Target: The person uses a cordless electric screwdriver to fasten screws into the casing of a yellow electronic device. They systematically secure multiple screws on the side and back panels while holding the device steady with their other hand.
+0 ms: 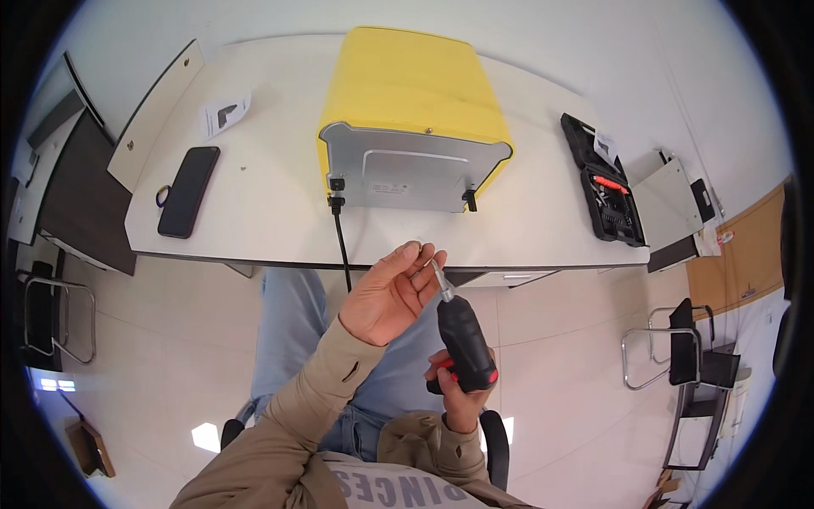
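Note:
My right hand point(462, 399) is wrapped round the grip of a black cordless screwdriver point(462, 335) with red parts. Its metal bit points up and away from me, close beside the fingers of my left hand point(392, 293). The left thumb and fingertips are pinched together at the table's front edge; what they hold, if anything, is too small to name. Just beyond stands a yellow box-shaped appliance point(415, 81), its grey metal panel point(407, 170) facing me. A screw head point(428, 131) shows at the panel's upper edge.
A black power cord point(342, 237) runs from the appliance over the front edge of the white table point(271, 187). To the left lie a phone point(189, 192) and a printed leaflet point(225, 114). An open black tool case point(612, 204) sits at the right.

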The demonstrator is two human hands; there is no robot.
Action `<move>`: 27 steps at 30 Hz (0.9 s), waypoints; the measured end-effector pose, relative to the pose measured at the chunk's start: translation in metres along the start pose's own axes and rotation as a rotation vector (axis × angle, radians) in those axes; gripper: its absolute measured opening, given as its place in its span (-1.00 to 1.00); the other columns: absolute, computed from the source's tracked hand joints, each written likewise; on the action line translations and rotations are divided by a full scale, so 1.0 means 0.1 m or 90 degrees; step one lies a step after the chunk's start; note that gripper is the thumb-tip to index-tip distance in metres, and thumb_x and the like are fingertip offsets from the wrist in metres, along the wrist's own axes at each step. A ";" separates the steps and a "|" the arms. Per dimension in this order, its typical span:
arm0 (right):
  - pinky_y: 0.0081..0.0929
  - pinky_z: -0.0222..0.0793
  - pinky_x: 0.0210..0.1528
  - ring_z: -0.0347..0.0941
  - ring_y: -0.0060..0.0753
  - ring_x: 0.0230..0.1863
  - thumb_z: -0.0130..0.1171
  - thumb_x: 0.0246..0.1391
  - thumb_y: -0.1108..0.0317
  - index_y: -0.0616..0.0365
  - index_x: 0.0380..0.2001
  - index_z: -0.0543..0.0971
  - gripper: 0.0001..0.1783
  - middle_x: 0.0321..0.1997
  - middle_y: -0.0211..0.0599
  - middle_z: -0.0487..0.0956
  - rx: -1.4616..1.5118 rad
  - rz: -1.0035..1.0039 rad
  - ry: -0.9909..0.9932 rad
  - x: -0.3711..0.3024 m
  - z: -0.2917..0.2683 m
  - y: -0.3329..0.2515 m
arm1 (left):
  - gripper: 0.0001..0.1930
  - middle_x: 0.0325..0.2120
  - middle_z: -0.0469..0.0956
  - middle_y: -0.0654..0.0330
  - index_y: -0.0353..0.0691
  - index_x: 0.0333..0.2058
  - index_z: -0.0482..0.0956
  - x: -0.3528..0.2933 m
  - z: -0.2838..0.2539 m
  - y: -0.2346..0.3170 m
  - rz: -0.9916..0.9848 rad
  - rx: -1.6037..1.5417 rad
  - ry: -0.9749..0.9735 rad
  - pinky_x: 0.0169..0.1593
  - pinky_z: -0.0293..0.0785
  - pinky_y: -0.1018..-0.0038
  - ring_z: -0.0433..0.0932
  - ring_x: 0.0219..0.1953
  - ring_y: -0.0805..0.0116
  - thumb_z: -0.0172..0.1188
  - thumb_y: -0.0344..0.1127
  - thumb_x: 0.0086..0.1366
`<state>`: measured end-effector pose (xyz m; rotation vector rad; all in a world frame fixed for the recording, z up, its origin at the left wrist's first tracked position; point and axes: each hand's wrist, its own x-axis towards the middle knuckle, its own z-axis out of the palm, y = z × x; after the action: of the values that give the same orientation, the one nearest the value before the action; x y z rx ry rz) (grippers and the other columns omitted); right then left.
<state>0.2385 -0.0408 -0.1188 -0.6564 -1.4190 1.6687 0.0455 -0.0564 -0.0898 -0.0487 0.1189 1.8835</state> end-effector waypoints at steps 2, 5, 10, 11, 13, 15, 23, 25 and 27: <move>-0.46 0.52 -0.33 0.57 -0.40 -0.42 0.19 -0.09 0.70 0.36 0.02 0.34 -0.47 -0.29 0.00 0.62 -0.019 0.009 -0.007 0.00 0.02 0.00 | -0.84 -0.16 0.59 0.16 -0.24 -0.14 0.53 0.00 -0.02 0.01 -0.001 0.010 -0.001 0.06 0.52 0.36 0.55 -0.03 0.30 0.07 -0.30 0.42; -0.47 0.52 -0.33 0.57 -0.41 -0.41 0.18 -0.08 0.69 0.37 0.02 0.35 -0.48 -0.28 -0.01 0.62 -0.032 0.017 -0.015 -0.02 0.04 0.00 | -0.82 -0.19 0.57 0.14 -0.26 -0.13 0.50 -0.02 -0.04 0.04 -0.005 0.031 -0.015 0.02 0.52 0.37 0.57 -0.11 0.31 0.07 -0.29 0.42; -0.47 0.52 -0.33 0.57 -0.42 -0.40 0.18 -0.06 0.68 0.38 0.03 0.34 -0.48 -0.28 -0.01 0.62 -0.026 0.011 -0.018 -0.02 0.11 0.00 | -0.82 -0.17 0.57 0.15 -0.25 -0.13 0.51 -0.05 -0.06 0.10 -0.015 0.055 -0.026 0.02 0.52 0.41 0.56 -0.10 0.32 0.09 -0.29 0.41; -0.47 0.52 -0.33 0.56 -0.42 -0.40 0.18 -0.06 0.68 0.38 0.03 0.34 -0.48 -0.28 -0.01 0.62 -0.024 0.010 -0.017 -0.02 0.12 0.00 | -0.83 -0.14 0.57 0.18 -0.24 -0.13 0.53 -0.05 -0.09 0.12 -0.022 0.051 -0.040 0.06 0.51 0.42 0.55 -0.03 0.32 0.11 -0.31 0.40; -0.46 0.52 -0.32 0.56 -0.42 -0.40 0.19 -0.06 0.68 0.38 0.03 0.34 -0.48 -0.28 -0.01 0.62 -0.025 0.015 -0.017 -0.02 0.13 -0.01 | -0.84 -0.14 0.57 0.18 -0.24 -0.14 0.54 -0.05 -0.09 0.12 -0.021 0.051 -0.042 0.06 0.52 0.43 0.55 -0.03 0.33 0.11 -0.31 0.40; -0.46 0.52 -0.32 0.56 -0.41 -0.40 0.19 -0.06 0.67 0.38 0.03 0.34 -0.48 -0.29 -0.01 0.62 -0.027 0.016 -0.017 -0.02 0.14 -0.02 | -0.82 -0.17 0.57 0.13 -0.26 -0.14 0.51 -0.07 -0.04 0.10 -0.003 0.059 -0.017 -0.03 0.55 0.44 0.58 -0.15 0.34 0.08 -0.28 0.42; -0.47 0.54 -0.30 0.58 -0.40 -0.38 0.21 -0.08 0.69 0.38 0.03 0.35 -0.47 -0.28 0.02 0.63 -0.058 0.021 -0.005 -0.03 0.12 -0.02 | -0.85 -0.16 0.56 0.15 -0.25 -0.17 0.54 -0.06 -0.06 0.14 0.023 0.153 -0.034 0.05 0.55 0.39 0.57 -0.06 0.31 0.09 -0.31 0.41; -0.48 0.55 -0.29 0.59 -0.40 -0.37 0.22 -0.09 0.69 0.39 0.02 0.36 -0.47 -0.28 0.01 0.64 -0.081 0.009 -0.007 -0.03 0.10 -0.01 | -0.85 -0.16 0.56 0.16 -0.26 -0.16 0.54 -0.06 -0.07 0.15 0.024 0.171 -0.031 0.06 0.55 0.38 0.58 -0.06 0.30 0.10 -0.32 0.41; -0.48 0.55 -0.28 0.60 -0.41 -0.35 0.23 -0.09 0.68 0.39 0.02 0.37 -0.47 -0.28 0.00 0.64 -0.096 0.003 -0.005 -0.03 0.10 -0.01 | -0.84 -0.16 0.56 0.16 -0.27 -0.16 0.54 -0.05 -0.07 0.16 0.015 0.175 -0.033 0.06 0.55 0.37 0.58 -0.06 0.29 0.10 -0.33 0.40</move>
<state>0.2325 -0.0480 -0.1156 -0.7382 -1.5616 1.5795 0.0315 -0.0673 -0.0953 0.1902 0.3415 1.8740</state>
